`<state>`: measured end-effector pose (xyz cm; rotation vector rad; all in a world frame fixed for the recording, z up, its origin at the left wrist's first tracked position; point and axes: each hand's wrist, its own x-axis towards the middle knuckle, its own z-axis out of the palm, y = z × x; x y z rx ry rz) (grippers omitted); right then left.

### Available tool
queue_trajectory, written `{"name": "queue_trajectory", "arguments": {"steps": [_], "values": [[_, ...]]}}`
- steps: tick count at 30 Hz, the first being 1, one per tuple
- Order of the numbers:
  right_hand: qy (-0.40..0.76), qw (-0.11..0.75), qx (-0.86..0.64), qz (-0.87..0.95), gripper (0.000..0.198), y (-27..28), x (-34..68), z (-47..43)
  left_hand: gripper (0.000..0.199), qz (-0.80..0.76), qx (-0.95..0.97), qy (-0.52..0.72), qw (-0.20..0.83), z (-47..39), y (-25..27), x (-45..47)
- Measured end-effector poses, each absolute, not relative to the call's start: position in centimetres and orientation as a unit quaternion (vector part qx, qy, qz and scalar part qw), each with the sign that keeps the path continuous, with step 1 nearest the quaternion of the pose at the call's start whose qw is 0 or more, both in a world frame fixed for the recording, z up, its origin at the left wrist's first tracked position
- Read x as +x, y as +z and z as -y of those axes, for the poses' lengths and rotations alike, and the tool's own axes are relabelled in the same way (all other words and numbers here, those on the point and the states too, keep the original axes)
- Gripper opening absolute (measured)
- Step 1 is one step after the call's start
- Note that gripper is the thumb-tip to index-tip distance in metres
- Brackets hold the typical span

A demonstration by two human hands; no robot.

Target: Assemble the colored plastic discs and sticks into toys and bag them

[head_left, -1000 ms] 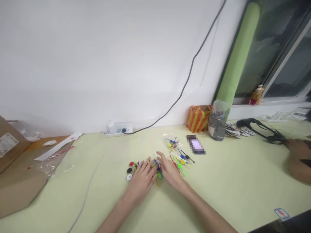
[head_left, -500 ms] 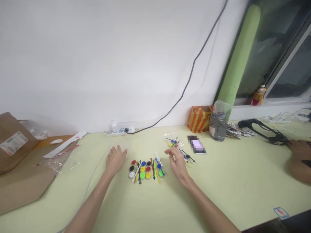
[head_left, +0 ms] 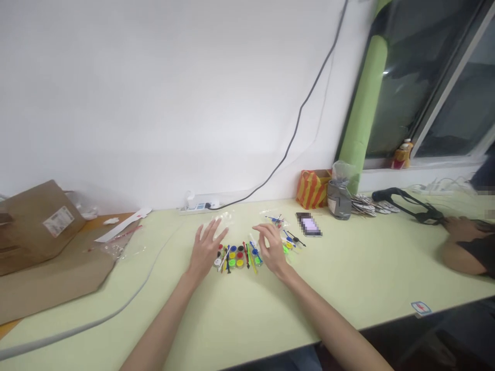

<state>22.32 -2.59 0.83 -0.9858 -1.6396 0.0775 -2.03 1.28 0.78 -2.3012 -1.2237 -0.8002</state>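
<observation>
Where our left hand (head_left: pixel 206 250) and right hand (head_left: pixel 271 248) face each other across the pale green surface (head_left: pixel 328 288), we list: one slim red plastic arrow (head_left: pixel 246 255), long axis running from the white wall (head_left: pixel 154 103) side towards us, slightly slanted, pointing end too small to tell; beside it, small round coloured plastic discs (head_left: pixel 240 255). Left: fingers spread, nothing gripped. Right: fingers half curled, any hold unclear to us. Against half a second ago, both have moved nearer the discs.
</observation>
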Motion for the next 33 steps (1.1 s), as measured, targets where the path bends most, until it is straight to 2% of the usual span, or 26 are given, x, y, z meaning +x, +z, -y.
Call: {"name": "queue_trajectory", "arguments": {"steps": [4, 9, 14, 20, 23, 26, 30, 33], "values": [[0.044, 0.559, -0.399, 0.726, 0.031, 0.6, 20.5, 3.3, 0.053, 0.387, -0.836, -0.314, 0.23, 1.2, 1.2, 0.3], [0.053, 0.591, -0.438, 0.675, 0.03, -0.4, 20.6, 3.7, 0.045, 0.347, -0.853, -0.315, 0.23, 3.4, 0.6, 2.1], [0.132, 0.606, -0.475, 0.624, 0.033, -1.1, 21.5, 3.4, 0.032, 0.313, -0.87, -0.281, 0.259, 4.3, 0.1, 2.7], [0.265, 0.603, -0.442, 0.609, 0.051, -1.2, 21.9, 2.7, 0.029, 0.298, -0.875, -0.271, 0.268, 3.7, 0.0, 2.6], [0.282, 0.576, -0.455, 0.618, 0.037, -1.5, 22.0, 2.2, 0.03, 0.277, -0.884, -0.283, 0.25, 3.4, -0.1, 2.6], [0.246, 0.586, -0.47, 0.612, 0.025, -1.9, 22.5, 1.9, 0.043, 0.275, -0.881, -0.295, 0.247, 3.2, -0.3, 2.7], [0.073, 0.638, -0.471, 0.604, 0.016, -2.1, 23.5, 1.9, 0.069, 0.315, -0.86, -0.306, 0.26, 3.3, -0.1, 2.7], [-0.016, 0.643, -0.413, 0.645, 0.016, -1.8, 23.9, 2.2, 0.074, 0.348, -0.835, -0.334, 0.266, 3.4, 0.2, 2.5]]}}
